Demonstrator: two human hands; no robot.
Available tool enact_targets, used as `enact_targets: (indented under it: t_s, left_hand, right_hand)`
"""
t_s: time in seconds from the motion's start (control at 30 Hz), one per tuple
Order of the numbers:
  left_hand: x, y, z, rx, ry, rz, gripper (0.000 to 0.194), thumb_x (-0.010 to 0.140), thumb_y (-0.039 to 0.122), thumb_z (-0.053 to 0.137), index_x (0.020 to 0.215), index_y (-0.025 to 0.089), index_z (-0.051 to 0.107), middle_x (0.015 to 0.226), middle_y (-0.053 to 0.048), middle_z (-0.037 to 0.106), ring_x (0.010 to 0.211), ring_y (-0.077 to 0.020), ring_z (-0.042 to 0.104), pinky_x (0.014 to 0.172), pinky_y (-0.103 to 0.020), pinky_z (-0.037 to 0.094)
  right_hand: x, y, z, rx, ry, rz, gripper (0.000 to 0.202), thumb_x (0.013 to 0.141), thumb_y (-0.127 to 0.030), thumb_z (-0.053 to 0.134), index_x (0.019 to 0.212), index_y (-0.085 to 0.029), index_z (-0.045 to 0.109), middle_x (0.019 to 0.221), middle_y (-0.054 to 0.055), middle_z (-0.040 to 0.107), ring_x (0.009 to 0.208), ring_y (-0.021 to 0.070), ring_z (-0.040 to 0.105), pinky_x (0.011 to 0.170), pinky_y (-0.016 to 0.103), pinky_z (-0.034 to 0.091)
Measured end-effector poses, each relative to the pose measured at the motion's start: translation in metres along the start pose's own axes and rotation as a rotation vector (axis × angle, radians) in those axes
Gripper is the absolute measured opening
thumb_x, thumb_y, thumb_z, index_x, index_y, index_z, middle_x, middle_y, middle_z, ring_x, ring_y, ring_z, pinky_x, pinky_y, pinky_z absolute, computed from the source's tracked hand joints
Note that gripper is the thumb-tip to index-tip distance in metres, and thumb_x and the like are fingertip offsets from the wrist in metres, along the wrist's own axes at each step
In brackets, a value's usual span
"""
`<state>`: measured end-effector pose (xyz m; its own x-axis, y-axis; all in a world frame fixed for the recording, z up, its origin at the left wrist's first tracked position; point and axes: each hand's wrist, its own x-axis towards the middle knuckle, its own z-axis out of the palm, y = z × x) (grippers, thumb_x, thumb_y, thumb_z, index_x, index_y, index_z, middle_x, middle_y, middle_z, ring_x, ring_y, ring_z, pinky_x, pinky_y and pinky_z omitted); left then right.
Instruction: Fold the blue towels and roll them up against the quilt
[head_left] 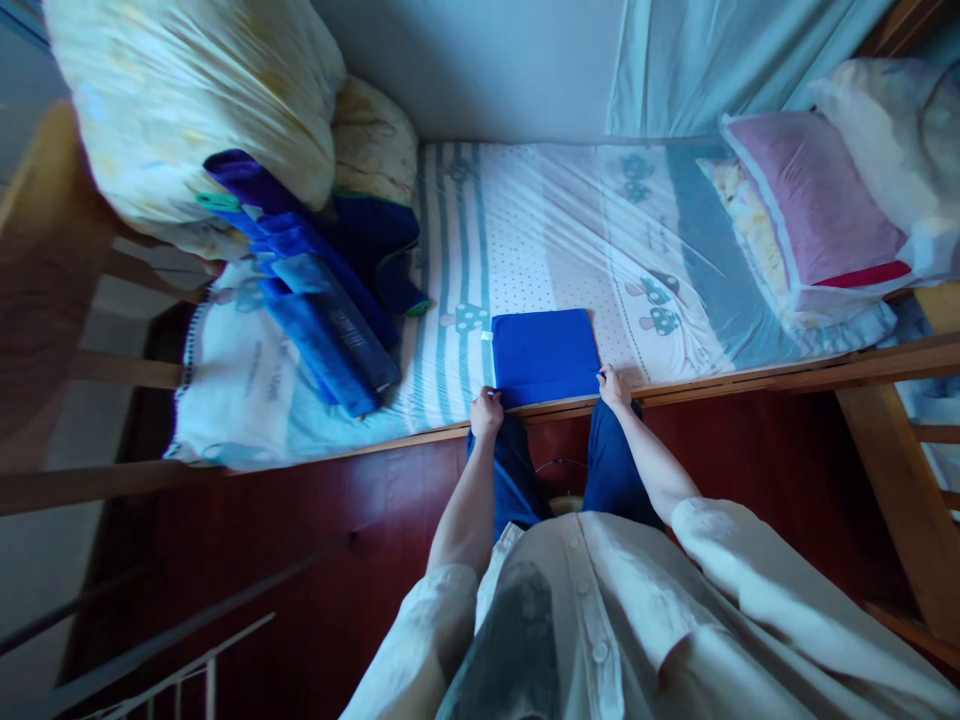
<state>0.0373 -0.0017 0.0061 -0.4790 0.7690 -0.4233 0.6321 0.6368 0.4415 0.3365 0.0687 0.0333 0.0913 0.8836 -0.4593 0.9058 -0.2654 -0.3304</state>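
A flat, rectangular piece of bright blue folded cloth (546, 350) lies at the front edge of the bed, a small white tag on its left side. My left hand (487, 413) is closed on the near left corner of the cloth. At the near right corner, my right hand (616, 387) pinches the cloth between thumb and fingers. Left of the cloth, several folded blue fabric pieces (322, 310) are heaped on the bed. A dark blue item with a green edge (382, 245) lies behind that heap.
The bed has a patterned sheet (540, 220) and a wooden rail (750, 382) along its front. A big cream bundle (202, 100) fills the left end. A pink pillow (817, 195) lies at the right end. A white metal rail (187, 665) stands at lower left.
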Motion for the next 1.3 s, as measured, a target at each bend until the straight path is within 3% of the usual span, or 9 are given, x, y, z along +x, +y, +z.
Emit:
enact_targets:
  t_s: [0.67,1.03,1.2,1.3]
  left_hand:
    - [0.010,-0.011,0.010,-0.033,0.058,0.079,0.016,0.095,0.023,0.056,0.107,0.019,0.065,0.103,-0.014,0.077,0.103,-0.0258,0.072,0.090,-0.034,0.050]
    - [0.014,-0.019,0.015,-0.123,0.090,0.111,0.020,0.089,0.023,0.060,0.108,0.019,0.063,0.099,-0.011,0.075,0.092,-0.0244,0.072,0.092,-0.037,0.052]
    - [0.009,-0.022,0.013,-0.146,0.214,0.307,0.025,0.085,0.021,0.061,0.110,0.018,0.066,0.120,-0.014,0.069,0.116,-0.0278,0.065,0.106,-0.042,0.049]
    - [0.004,-0.019,0.012,-0.147,0.168,0.522,0.024,0.089,0.020,0.057,0.109,0.019,0.070,0.124,-0.013,0.070,0.124,-0.0260,0.061,0.114,-0.041,0.045]
  right_hand:
    - [-0.002,-0.002,-0.001,-0.005,0.032,0.044,0.023,0.102,-0.031,0.056,0.121,-0.025,0.067,0.116,0.008,0.074,0.108,0.0233,0.068,0.089,0.031,0.051]
    - [0.004,0.004,0.008,0.060,0.078,0.021,0.022,0.099,-0.028,0.059,0.119,-0.024,0.067,0.110,0.008,0.076,0.102,0.0231,0.068,0.088,0.031,0.052]
    - [0.001,0.007,0.010,0.133,0.221,-0.114,0.023,0.096,-0.022,0.059,0.117,-0.023,0.067,0.115,0.008,0.073,0.105,0.0223,0.067,0.094,0.034,0.053]
    - [-0.002,0.007,0.009,0.115,0.307,-0.278,0.021,0.095,-0.017,0.056,0.110,-0.020,0.071,0.116,0.012,0.072,0.114,0.0238,0.064,0.101,0.036,0.050]
